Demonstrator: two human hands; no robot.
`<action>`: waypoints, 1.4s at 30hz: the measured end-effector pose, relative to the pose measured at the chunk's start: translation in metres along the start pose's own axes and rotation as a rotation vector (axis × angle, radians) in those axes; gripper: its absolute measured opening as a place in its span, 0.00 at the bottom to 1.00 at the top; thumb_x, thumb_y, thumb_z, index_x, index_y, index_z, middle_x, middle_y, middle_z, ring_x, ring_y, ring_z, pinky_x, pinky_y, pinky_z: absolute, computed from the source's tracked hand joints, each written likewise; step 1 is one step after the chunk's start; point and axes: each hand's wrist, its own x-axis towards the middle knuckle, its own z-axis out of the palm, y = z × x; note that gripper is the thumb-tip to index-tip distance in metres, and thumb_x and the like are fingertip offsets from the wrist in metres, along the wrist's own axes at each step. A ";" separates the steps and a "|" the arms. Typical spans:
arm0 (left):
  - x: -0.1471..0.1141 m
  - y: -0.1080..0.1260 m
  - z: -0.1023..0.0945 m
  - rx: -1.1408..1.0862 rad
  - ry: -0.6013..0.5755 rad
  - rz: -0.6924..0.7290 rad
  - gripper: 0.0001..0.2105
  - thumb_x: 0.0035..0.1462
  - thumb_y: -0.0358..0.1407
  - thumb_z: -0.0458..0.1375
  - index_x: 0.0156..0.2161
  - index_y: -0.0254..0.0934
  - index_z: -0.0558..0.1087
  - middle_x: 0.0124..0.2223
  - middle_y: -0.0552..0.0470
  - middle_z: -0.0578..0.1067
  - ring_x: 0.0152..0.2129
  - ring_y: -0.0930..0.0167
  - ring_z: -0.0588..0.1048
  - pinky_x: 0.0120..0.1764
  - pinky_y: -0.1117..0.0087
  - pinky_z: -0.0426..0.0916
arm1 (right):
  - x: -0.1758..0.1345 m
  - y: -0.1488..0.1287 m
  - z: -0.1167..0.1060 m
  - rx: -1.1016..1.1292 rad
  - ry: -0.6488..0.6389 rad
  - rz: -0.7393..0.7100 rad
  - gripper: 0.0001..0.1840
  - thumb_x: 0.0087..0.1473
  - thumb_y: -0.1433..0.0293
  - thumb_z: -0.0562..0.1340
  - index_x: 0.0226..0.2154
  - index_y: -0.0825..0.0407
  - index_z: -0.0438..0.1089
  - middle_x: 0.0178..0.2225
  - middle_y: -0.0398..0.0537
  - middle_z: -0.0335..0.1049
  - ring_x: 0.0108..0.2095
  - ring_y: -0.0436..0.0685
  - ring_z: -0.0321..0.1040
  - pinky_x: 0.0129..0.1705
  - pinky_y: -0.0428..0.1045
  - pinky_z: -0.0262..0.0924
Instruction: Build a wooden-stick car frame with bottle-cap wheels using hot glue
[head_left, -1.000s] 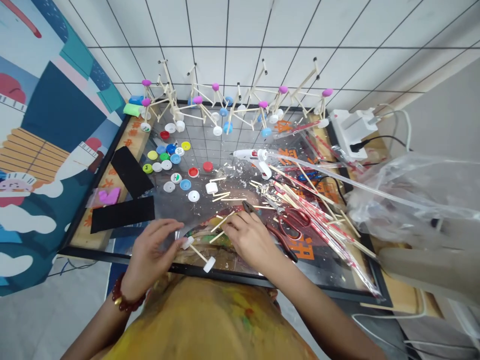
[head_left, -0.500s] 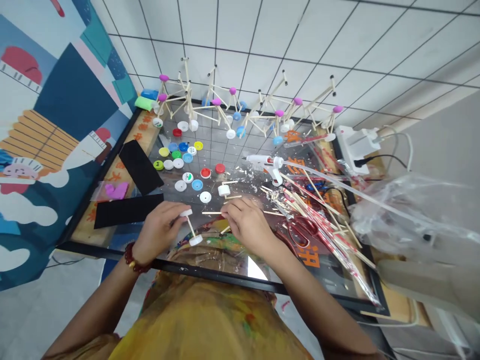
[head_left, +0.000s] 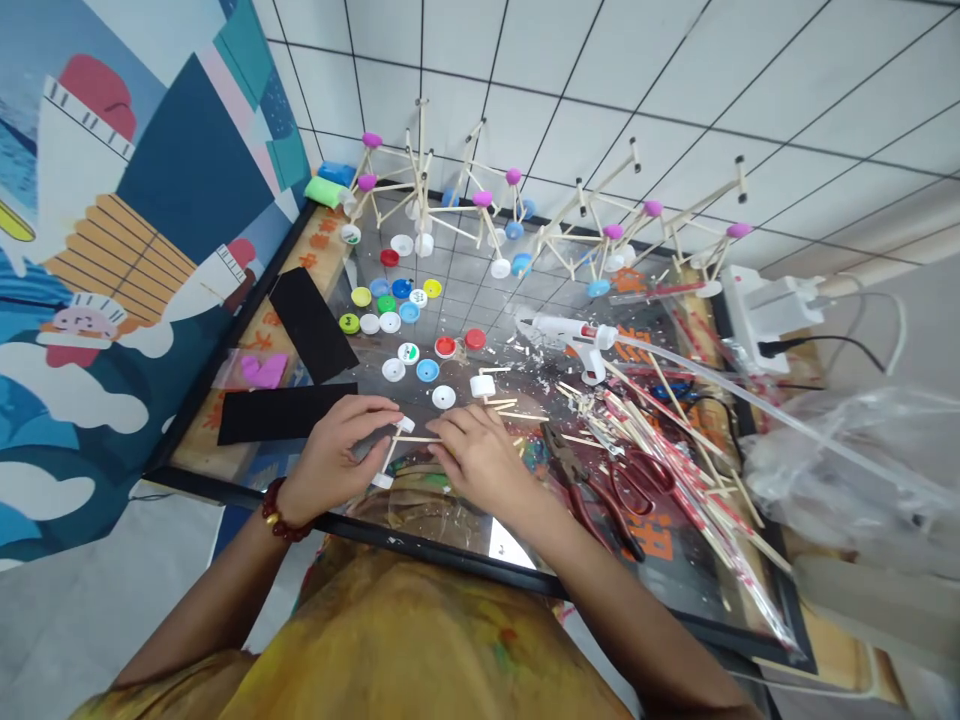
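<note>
My left hand [head_left: 339, 452] is closed on a small piece made of two white bottle caps [head_left: 382, 481] joined by a short wooden stick [head_left: 390, 452]. One cap sits at its fingertips, the other hangs lower near the tabletop. My right hand [head_left: 480, 455] pinches a thin wooden stick [head_left: 417, 439] that points left and reaches the joining stick just below the upper cap. Whether the two sticks touch is too small to tell. Just beyond my right hand lies a white cap with short sticks [head_left: 483, 386]. A loose white cap [head_left: 443, 397] rests beside it.
A glue gun [head_left: 574, 335] lies right of centre. Pliers [head_left: 585, 485], red-handled scissors [head_left: 641, 480] and a heap of sticks [head_left: 675, 470] are at the right. Bottle caps in several colours [head_left: 386, 303] lie at left, near black strips [head_left: 313, 325]. Stick structures [head_left: 555, 225] stand along the back.
My right hand has brought the thin stick left to the capped piece in my left hand. The capped piece is tilted differently. The camera view has shifted, and the pliers show more fully.
</note>
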 end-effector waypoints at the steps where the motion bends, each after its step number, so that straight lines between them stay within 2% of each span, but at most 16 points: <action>1: -0.003 0.001 -0.001 -0.001 0.026 0.000 0.13 0.56 0.26 0.57 0.46 0.38 0.76 0.47 0.46 0.76 0.44 0.67 0.74 0.49 0.64 0.69 | -0.005 0.003 -0.002 0.013 0.037 0.011 0.13 0.62 0.68 0.58 0.48 0.53 0.70 0.44 0.53 0.73 0.44 0.61 0.64 0.48 0.56 0.55; 3: -0.007 0.003 -0.003 0.006 0.066 -0.020 0.13 0.55 0.26 0.58 0.45 0.38 0.76 0.45 0.47 0.76 0.42 0.68 0.74 0.47 0.66 0.69 | -0.017 0.010 -0.009 0.040 0.121 0.052 0.15 0.61 0.68 0.59 0.50 0.53 0.69 0.45 0.53 0.73 0.44 0.61 0.65 0.47 0.56 0.57; 6: -0.012 0.003 -0.004 0.000 0.085 -0.064 0.11 0.56 0.26 0.58 0.43 0.38 0.76 0.42 0.49 0.75 0.39 0.70 0.75 0.43 0.68 0.70 | -0.031 0.019 -0.017 0.048 0.178 0.102 0.10 0.60 0.69 0.60 0.45 0.51 0.72 0.41 0.50 0.75 0.41 0.60 0.67 0.45 0.55 0.59; 12: -0.024 0.005 -0.001 -0.055 0.029 -0.210 0.10 0.58 0.30 0.59 0.45 0.37 0.76 0.37 0.51 0.76 0.30 0.74 0.75 0.34 0.74 0.70 | -0.026 0.011 -0.003 -0.002 0.041 0.079 0.11 0.60 0.65 0.61 0.44 0.50 0.74 0.40 0.52 0.73 0.41 0.61 0.66 0.43 0.55 0.58; 15: -0.034 0.009 0.010 -0.057 0.060 -0.315 0.10 0.59 0.32 0.59 0.46 0.38 0.76 0.37 0.52 0.78 0.29 0.75 0.76 0.33 0.74 0.70 | -0.020 0.009 0.005 0.001 0.053 0.057 0.09 0.63 0.67 0.58 0.39 0.50 0.74 0.39 0.50 0.73 0.39 0.59 0.65 0.41 0.53 0.56; 19: -0.043 0.014 0.023 -0.134 0.103 -0.414 0.11 0.59 0.34 0.59 0.47 0.39 0.75 0.37 0.53 0.79 0.29 0.74 0.77 0.33 0.75 0.72 | -0.017 0.012 0.004 0.002 0.063 0.033 0.10 0.63 0.70 0.57 0.36 0.52 0.73 0.37 0.49 0.74 0.39 0.58 0.65 0.42 0.53 0.54; 26: -0.039 0.014 0.019 0.003 0.220 -0.277 0.12 0.58 0.29 0.59 0.48 0.38 0.75 0.40 0.51 0.75 0.31 0.74 0.75 0.35 0.73 0.71 | -0.006 0.014 -0.004 -0.136 0.059 -0.048 0.09 0.60 0.77 0.58 0.35 0.52 0.73 0.35 0.49 0.74 0.38 0.58 0.63 0.39 0.52 0.51; 30: -0.036 0.011 0.018 0.014 0.163 -0.256 0.11 0.59 0.30 0.60 0.46 0.38 0.76 0.39 0.51 0.74 0.29 0.76 0.74 0.34 0.73 0.70 | 0.005 0.010 -0.004 -0.187 0.045 -0.094 0.09 0.57 0.79 0.59 0.35 0.53 0.73 0.34 0.49 0.73 0.37 0.59 0.62 0.39 0.53 0.51; 35: -0.035 0.008 0.022 0.032 0.149 -0.246 0.07 0.60 0.30 0.57 0.40 0.38 0.77 0.37 0.51 0.77 0.33 0.73 0.76 0.38 0.73 0.69 | 0.010 0.009 -0.002 -0.131 0.076 -0.112 0.09 0.59 0.77 0.57 0.37 0.52 0.73 0.34 0.50 0.73 0.36 0.60 0.63 0.40 0.54 0.56; 37: -0.035 0.006 0.023 0.036 0.153 -0.247 0.06 0.61 0.29 0.57 0.39 0.37 0.77 0.37 0.51 0.77 0.34 0.73 0.76 0.39 0.73 0.69 | 0.007 0.012 -0.001 -0.006 0.138 -0.078 0.11 0.61 0.75 0.56 0.43 0.53 0.72 0.39 0.52 0.74 0.40 0.61 0.66 0.43 0.55 0.59; 39: -0.035 0.005 0.024 0.029 0.155 -0.251 0.06 0.61 0.29 0.56 0.39 0.37 0.77 0.37 0.51 0.78 0.35 0.73 0.76 0.39 0.73 0.69 | 0.000 0.016 0.002 0.150 0.199 0.016 0.14 0.62 0.73 0.56 0.50 0.53 0.68 0.43 0.54 0.74 0.43 0.60 0.68 0.46 0.55 0.62; 42: -0.034 0.004 0.024 0.023 0.162 -0.243 0.06 0.61 0.29 0.56 0.38 0.37 0.77 0.38 0.51 0.78 0.35 0.72 0.76 0.40 0.73 0.69 | -0.011 0.018 0.007 0.302 0.201 0.177 0.16 0.60 0.73 0.58 0.51 0.51 0.67 0.41 0.51 0.74 0.40 0.59 0.70 0.43 0.53 0.66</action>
